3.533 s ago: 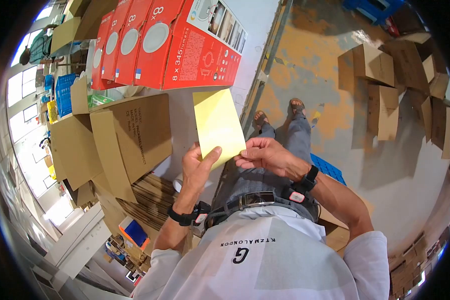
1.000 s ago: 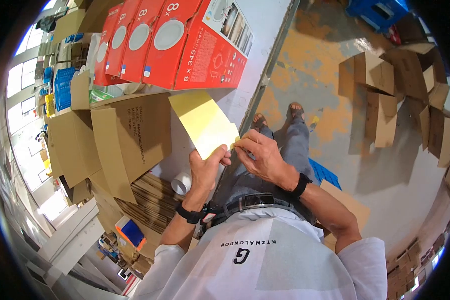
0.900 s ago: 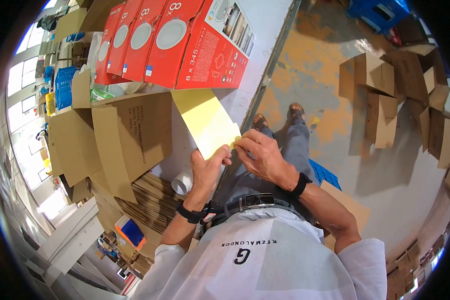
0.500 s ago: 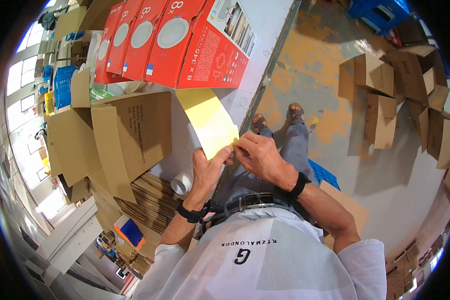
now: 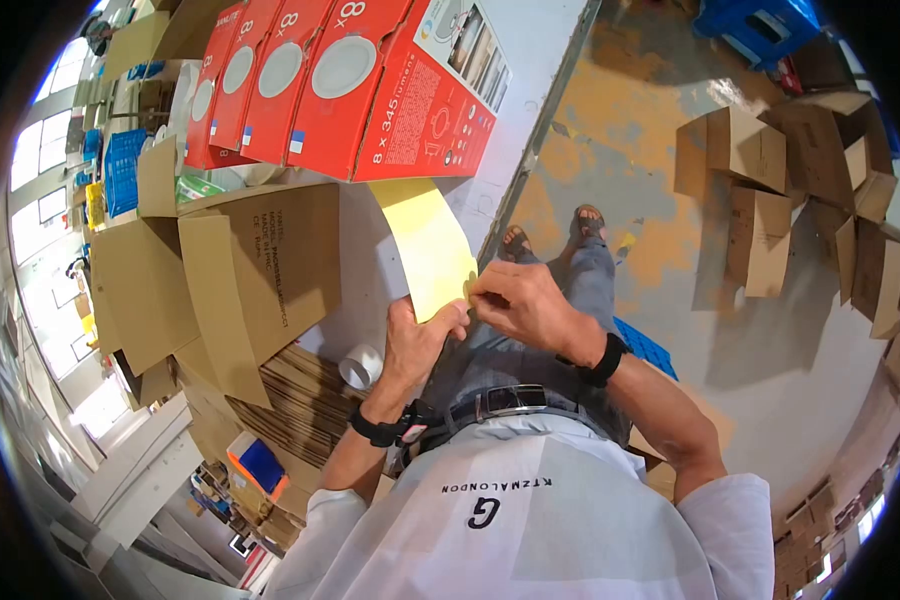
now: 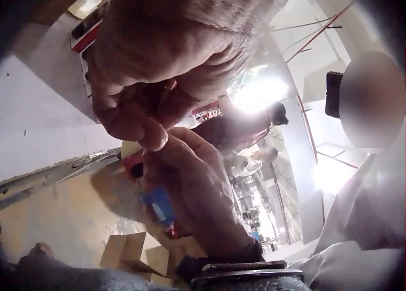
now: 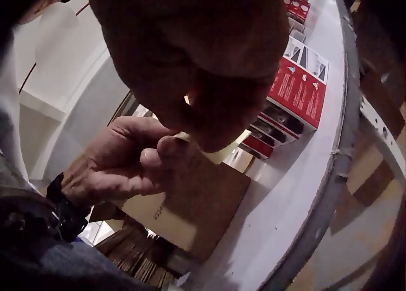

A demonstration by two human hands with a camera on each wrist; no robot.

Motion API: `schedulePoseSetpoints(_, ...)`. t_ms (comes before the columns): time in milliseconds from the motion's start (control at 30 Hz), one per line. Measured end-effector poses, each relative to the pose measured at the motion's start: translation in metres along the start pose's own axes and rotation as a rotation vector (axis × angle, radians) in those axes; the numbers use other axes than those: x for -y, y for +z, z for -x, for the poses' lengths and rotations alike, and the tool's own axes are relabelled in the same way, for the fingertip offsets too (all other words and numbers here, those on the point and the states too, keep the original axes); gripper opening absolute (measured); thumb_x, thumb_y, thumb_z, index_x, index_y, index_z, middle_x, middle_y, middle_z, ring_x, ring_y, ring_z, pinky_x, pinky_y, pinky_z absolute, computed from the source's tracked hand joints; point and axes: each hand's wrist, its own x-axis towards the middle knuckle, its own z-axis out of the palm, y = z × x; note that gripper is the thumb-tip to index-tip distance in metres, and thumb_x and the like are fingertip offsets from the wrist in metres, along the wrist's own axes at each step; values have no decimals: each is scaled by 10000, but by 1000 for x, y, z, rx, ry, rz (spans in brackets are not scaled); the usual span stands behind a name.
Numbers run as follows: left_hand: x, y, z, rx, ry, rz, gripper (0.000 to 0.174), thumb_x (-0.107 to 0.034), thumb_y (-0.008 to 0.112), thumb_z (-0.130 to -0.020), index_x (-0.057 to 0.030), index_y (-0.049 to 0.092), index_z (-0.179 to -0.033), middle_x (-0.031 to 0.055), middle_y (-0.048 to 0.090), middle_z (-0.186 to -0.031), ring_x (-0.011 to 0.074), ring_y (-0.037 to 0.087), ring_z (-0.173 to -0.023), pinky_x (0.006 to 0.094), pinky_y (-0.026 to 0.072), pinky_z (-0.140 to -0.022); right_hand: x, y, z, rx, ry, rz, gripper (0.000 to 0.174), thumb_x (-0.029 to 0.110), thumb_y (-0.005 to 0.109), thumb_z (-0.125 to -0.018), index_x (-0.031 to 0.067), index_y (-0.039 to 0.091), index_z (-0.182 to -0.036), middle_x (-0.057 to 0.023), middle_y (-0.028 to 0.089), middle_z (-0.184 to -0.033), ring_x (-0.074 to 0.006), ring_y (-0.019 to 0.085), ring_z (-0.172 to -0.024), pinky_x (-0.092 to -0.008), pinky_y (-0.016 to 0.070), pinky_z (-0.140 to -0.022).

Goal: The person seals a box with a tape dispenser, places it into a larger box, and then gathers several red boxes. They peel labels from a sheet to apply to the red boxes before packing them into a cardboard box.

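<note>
A yellow sheet of paper (image 5: 425, 245) bends in a shallow curve, its far end reaching toward the red boxes in the head view. My left hand (image 5: 422, 345) grips the near end, thumb on top. At the near right corner, the fingertips of my right hand (image 5: 523, 300) pinch the edge, close beside the left thumb. In the left wrist view, my left hand (image 6: 171, 44) fills the top, and the fingertips of my right hand (image 6: 190, 183) meet it. The right wrist view shows only a bit of the sheet (image 7: 228, 151) behind my right hand (image 7: 196, 63).
Red light boxes (image 5: 420, 120) stand in a row on the white table (image 5: 540, 50). An open cardboard carton (image 5: 270, 260) sits on the left, with flattened cardboard (image 5: 305, 385) and a white roll (image 5: 361, 367) near it. More cartons (image 5: 760, 225) lie on the floor at right.
Since 3.5 seconds ago the right fingers have bunched closer to the left thumb at the corner. Over the last second the sheet's far end has swung right and curved more.
</note>
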Motion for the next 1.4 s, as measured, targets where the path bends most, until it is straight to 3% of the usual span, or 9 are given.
schedulePoseSetpoints(100, -1, -1, 1, 20, -18, 16, 136, -85, 686, -887, 42, 723, -922, 99, 706, -779, 136, 636, -633, 277, 512, -578, 0, 1, 0, -9, 23, -26, 68, 39, 671, -803, 29, 661, -869, -149, 638, -775, -340, 643, -684, -408, 517, -608)
schedulePoseSetpoints(400, -5, -9, 6, 86, -72, 123, 121, -94, 663, -934, 21, 689, -962, 84, 666, -768, 149, 622, -642, 289, 513, -585, -9, 11, 11, 7, 446, -621, 70, 77, 666, -912, 15, 654, -881, 25, 608, -768, -42, 557, -690, -240, 458, -589)
schedulePoseSetpoints(700, 13, -22, 7, -112, -118, 85, 207, -172, 653, -915, 27, 699, -950, 95, 658, -747, 183, 631, -670, 329, 523, -632, -3, -6, 7, -41, 610, -812, 93, 119, 658, -941, 32, 642, -911, -1, 638, -798, -76, 596, -699, -245, 490, -640)
schedulePoseSetpoints(800, 28, -47, 8, -240, 126, -526, 216, -162, 684, -836, 2, 699, -977, 130, 648, -755, 223, 620, -669, 382, 524, -667, 17, -23, -4, -74, 512, -725, 108, 128, 655, -949, 27, 644, -911, -9, 645, -805, -86, 607, -721, -253, 499, -673)
schedulePoseSetpoints(933, 13, -70, 23, -441, 140, -593, 216, -78, 666, -799, -15, 684, -1005, 169, 662, -819, 318, 650, -749, 416, 518, -717, 54, -53, -31, -141, 341, -631, 65, 59, 623, -931, 14, 632, -886, -12, 661, -827, -89, 616, -761, -264, 521, -717)
schedulePoseSetpoints(1033, -3, -81, 32, -499, 632, -551, 194, -14, 629, -831, -21, 677, -1018, 157, 647, -836, 363, 636, -787, 440, 509, -715, 82, -78, -55, -239, 176, -271, 20, 2, 631, -863, 8, 620, -847, -37, 672, -830, -110, 615, -743, -268, 515, -708)
schedulePoseSetpoints(1133, -49, -85, 51, -356, 810, -672, 194, 6, 625, -852, -25, 678, -1036, 144, 641, -858, 377, 620, -797, 463, 501, -714, 127, -102, -88, -284, -191, 217, 52, -24, 645, -793, 4, 612, -822, -78, 677, -832, -143, 629, -737, -267, 504, -696)
schedulePoseSetpoints(1233, -91, -67, 57, -373, 960, -695, 42, -39, 662, -858, -15, 631, -871, 150, 581, -789, 365, 584, -736, 456, 466, -651, 166, -115, -113, -295, -375, 415, 121, -68, 651, -730, 11, 603, -808, -104, 672, -837, -194, 655, -748, -292, 517, -685)
schedulePoseSetpoints(1400, -129, -38, 37, -449, 1104, -693, 286, -103, 720, -854, -45, 503, -677, 118, 466, -636, 332, 488, -589, 436, 381, -564, 174, -136, -146, -217, -557, 539, 165, -85, 661, -700, 19, 595, -808, -94, 674, -857, -249, 664, -756, -325, 533, -676)
